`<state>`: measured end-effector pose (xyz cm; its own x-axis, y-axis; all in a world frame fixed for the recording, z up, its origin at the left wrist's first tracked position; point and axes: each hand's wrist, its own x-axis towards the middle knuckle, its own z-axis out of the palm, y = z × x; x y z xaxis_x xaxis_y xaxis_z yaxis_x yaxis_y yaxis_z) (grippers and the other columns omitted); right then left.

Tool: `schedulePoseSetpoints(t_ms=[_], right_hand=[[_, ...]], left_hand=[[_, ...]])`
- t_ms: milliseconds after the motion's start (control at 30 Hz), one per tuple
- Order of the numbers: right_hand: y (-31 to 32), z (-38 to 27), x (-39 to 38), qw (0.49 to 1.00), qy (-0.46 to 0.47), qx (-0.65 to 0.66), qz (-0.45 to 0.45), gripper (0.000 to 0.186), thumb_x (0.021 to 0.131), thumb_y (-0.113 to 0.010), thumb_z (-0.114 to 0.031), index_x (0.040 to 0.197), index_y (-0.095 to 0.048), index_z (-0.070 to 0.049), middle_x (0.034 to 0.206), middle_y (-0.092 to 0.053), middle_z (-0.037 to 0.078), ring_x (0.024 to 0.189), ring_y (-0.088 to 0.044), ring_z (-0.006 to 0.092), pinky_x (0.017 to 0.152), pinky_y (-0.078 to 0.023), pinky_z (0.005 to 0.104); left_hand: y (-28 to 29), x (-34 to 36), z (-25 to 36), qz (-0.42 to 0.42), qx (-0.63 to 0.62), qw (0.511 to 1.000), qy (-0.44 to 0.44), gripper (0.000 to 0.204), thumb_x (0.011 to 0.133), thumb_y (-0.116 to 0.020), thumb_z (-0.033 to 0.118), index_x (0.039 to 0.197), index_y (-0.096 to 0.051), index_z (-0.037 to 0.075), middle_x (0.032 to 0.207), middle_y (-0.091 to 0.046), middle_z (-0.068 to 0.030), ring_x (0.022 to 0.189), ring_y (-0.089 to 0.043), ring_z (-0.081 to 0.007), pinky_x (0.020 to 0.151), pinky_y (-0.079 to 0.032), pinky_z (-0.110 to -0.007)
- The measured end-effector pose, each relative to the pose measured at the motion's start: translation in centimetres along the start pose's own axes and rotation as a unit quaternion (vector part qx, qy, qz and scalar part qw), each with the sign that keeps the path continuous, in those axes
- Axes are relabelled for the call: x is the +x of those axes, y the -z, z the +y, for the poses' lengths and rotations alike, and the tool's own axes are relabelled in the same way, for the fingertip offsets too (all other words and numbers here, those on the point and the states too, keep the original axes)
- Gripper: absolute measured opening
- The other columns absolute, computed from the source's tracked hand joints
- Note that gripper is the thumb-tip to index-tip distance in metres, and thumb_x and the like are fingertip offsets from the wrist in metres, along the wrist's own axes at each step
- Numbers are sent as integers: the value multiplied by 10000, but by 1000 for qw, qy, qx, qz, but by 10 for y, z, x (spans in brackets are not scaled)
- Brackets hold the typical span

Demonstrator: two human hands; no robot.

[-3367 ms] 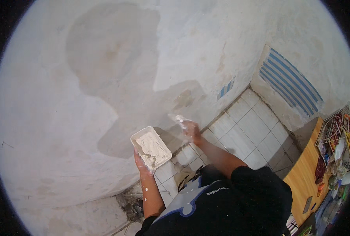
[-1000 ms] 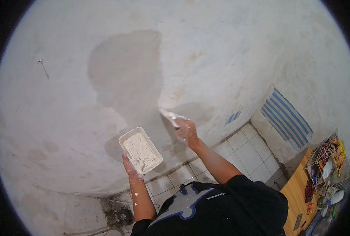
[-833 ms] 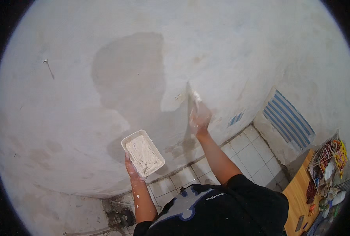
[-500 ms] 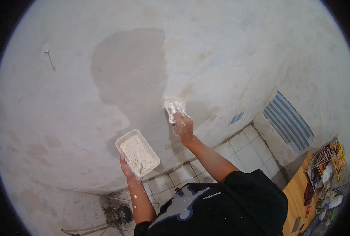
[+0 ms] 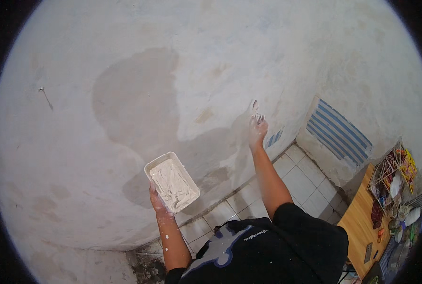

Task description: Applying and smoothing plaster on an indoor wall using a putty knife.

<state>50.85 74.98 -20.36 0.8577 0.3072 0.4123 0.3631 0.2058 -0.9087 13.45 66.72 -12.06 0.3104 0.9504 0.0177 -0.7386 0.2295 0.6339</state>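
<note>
My left hand [image 5: 158, 201], smeared with white, holds a cream rectangular plastic container [image 5: 192, 185] filled with pale, creamy paste [image 5: 170, 180]. My right hand [image 5: 258, 128] is raised to the right of it, closed round a paste-coated scraper [image 5: 255, 108] that is at the white, patchy wall [image 5: 230, 57]; whether its edge touches the surface I cannot tell. Near that hand is a small blue-striped patch [image 5: 273, 138] low on the wall. My shadow covers part of the wall above the container.
A tiled floor [image 5: 308, 173] runs along the wall's foot. On the adjoining right wall is a larger blue-striped patch [image 5: 338, 130]. A wooden table [image 5: 358, 227] at lower right carries a wire rack [image 5: 386, 168] with packets and dishes. A thin metal piece [image 5: 45, 94] sticks from the wall at left.
My right hand, moving back and forth over the wall in earlier frames, is now farther right and higher than half a second ago. My left hand still holds the container, shifted slightly.
</note>
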Motion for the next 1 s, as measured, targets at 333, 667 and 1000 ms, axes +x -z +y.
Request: schedulePoseSetpoints(t_ms=[333,667,1000], right_hand=[[-46,-65,-89,970,101,-132,-178,173,818,-583,-135,913,-631,1,806,-627,219,726,-607,381,673,-474,441],[-25,-55,-52,995,28,-75,-54,255,765,-590,-62,1005,-619,18,811,-637,205,778,-623,362,730,-488,423],[-37,-30,-159,935,171,-55,-304,244,719,-602,-55,955,-615,2,834,-614,212,777,-600,369,700,-478,429]], left_hand=[[34,7,3,75,3,997,-25,658,879,-529,457,1355,-386,27,1315,-489,-158,1159,-513,-332,977,-435,-462],[39,13,2,60,-7,998,10,628,885,-517,438,1339,-406,18,1282,-516,-160,1132,-536,-321,962,-448,-458],[34,8,3,45,19,999,-4,640,874,-535,447,1339,-397,29,1273,-518,-166,1124,-538,-338,945,-466,-467]])
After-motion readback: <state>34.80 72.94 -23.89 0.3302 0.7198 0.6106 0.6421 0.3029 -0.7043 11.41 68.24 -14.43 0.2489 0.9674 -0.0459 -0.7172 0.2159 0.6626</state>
